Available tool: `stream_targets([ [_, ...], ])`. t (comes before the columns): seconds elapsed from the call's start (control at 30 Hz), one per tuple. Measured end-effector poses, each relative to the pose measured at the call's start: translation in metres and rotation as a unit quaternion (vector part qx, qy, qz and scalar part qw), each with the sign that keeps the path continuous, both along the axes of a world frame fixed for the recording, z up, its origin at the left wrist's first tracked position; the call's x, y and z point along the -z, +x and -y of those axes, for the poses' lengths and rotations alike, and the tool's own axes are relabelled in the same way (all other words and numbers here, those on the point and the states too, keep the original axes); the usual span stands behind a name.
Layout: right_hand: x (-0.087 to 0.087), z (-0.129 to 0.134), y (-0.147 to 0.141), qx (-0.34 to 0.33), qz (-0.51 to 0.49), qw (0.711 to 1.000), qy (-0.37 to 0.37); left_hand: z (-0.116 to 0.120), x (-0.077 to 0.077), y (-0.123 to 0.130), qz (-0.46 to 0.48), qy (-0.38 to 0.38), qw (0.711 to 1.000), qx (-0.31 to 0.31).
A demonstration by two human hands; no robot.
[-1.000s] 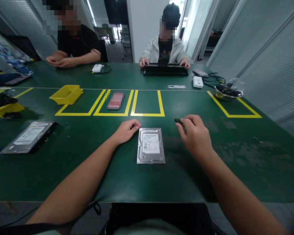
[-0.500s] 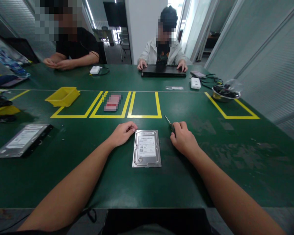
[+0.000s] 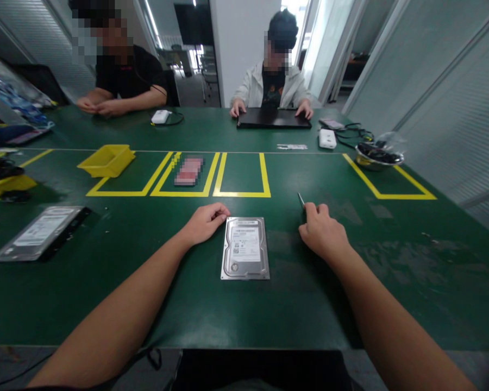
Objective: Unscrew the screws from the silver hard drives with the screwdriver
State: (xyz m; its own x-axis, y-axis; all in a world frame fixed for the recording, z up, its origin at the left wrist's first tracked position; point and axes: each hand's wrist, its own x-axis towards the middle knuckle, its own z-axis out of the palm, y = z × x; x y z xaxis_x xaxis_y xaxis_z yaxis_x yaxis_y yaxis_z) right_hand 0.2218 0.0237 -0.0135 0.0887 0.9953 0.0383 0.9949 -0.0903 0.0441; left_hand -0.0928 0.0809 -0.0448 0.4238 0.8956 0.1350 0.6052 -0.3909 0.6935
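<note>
The right hand (image 3: pixel 325 233) has its fingers closed around a screwdriver (image 3: pixel 301 200), whose slim, shiny metal shaft points toward the far edge of the desk (image 3: pixel 236 315); the grip is hidden in the palm. Compared with the previous frame, this hand sits farther right of the hard drive (image 3: pixel 245 250), and the dark handle that showed then is covered. The left hand (image 3: pixel 207 224), about where it was, has its fingers curled narrowly at the drive's far left corner; whether they pinch it I cannot tell. The drive, a flat silvery metal rectangle with contoured sides and a printed white label, lies between the hands, toward the near edge of the smooth green desk. Farther out, a second drive (image 3: pixel 43 231) lies slanted toward the left edge, a yellow plastic tray (image 3: pixel 110 165) stands beyond it, and a round metal bowl (image 3: pixel 380 163) of dark items sits toward the right edge.
</note>
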Motion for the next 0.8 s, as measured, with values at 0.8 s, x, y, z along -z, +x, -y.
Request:
stream_targets([
  [0.8, -0.017, 0.017, 0.005, -0.056, 0.046, 0.995, 0.072, 0.003, 0.008, 0.006, 0.015, 0.037, 0.998, -0.039],
])
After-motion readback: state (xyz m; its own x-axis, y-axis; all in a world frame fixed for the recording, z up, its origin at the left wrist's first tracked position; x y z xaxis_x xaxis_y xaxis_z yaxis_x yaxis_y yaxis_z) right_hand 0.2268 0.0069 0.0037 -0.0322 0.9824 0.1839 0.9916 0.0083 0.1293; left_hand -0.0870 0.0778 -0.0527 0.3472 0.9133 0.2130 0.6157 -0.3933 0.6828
